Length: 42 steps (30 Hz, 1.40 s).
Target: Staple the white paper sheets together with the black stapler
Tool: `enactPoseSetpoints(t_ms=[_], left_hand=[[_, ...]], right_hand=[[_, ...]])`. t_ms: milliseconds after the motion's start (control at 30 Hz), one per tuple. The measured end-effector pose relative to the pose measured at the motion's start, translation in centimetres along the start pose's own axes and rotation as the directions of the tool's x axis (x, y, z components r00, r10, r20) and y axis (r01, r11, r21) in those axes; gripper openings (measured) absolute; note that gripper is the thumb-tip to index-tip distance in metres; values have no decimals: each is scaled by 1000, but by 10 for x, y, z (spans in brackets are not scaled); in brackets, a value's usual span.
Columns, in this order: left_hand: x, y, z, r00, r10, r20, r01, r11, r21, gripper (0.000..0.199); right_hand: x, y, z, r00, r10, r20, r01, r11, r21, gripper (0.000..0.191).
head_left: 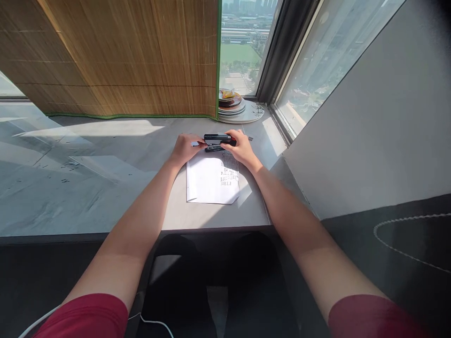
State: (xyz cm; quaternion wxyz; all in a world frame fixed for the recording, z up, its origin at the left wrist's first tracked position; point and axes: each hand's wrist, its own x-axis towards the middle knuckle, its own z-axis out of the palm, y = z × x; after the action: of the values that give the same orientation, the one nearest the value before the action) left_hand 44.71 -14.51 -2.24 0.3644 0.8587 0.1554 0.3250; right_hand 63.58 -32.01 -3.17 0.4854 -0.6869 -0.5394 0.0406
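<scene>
A black stapler (217, 139) lies sideways over the top edge of a white paper (207, 180) with handwriting on its right part. My right hand (241, 146) is wrapped round the stapler's right end, where a bit of red shows. On the other side, my left hand (188, 148) has its fingers pinched at the stapler's left end, by the paper's top left; what lies between the fingertips is too small to tell. The paper rests flat on the grey counter (141, 188), one lower corner slightly lifted.
Stacked plates (232, 109) with a small yellow packet (228, 94) on top stand at the back by the window. A bamboo blind (134, 56) hangs behind the counter. A slanted white wall (369, 117) bounds the right side.
</scene>
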Motion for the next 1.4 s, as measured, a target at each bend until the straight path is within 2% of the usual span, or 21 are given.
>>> enactPoseSetpoints(t_ms=[233, 500, 800, 1000, 1233, 1400], left_hand=[[-2, -3, -1, 996, 82, 23, -82, 996, 21, 8], [-3, -2, 0, 988, 137, 74, -140, 989, 42, 15], [-6, 4, 0, 990, 118, 73, -120, 993, 14, 18], [-6, 8, -1, 993, 114, 41, -113, 994, -12, 23], [-6, 5, -2, 993, 121, 17, -121, 993, -5, 19], [-5, 2, -1, 993, 116, -23, -117, 992, -54, 17]], right_hand=[[1, 3, -3, 1000, 6, -20, -5, 999, 41, 33], [0, 0, -5, 998, 55, -36, -40, 941, 337, 42], [1, 0, -7, 984, 126, -127, -39, 844, 534, 40], [3, 6, -8, 969, 180, -171, -51, 819, 572, 42], [4, 10, -11, 966, 202, -161, -69, 801, 594, 46], [4, 9, -14, 943, 230, -238, -37, 788, 615, 44]])
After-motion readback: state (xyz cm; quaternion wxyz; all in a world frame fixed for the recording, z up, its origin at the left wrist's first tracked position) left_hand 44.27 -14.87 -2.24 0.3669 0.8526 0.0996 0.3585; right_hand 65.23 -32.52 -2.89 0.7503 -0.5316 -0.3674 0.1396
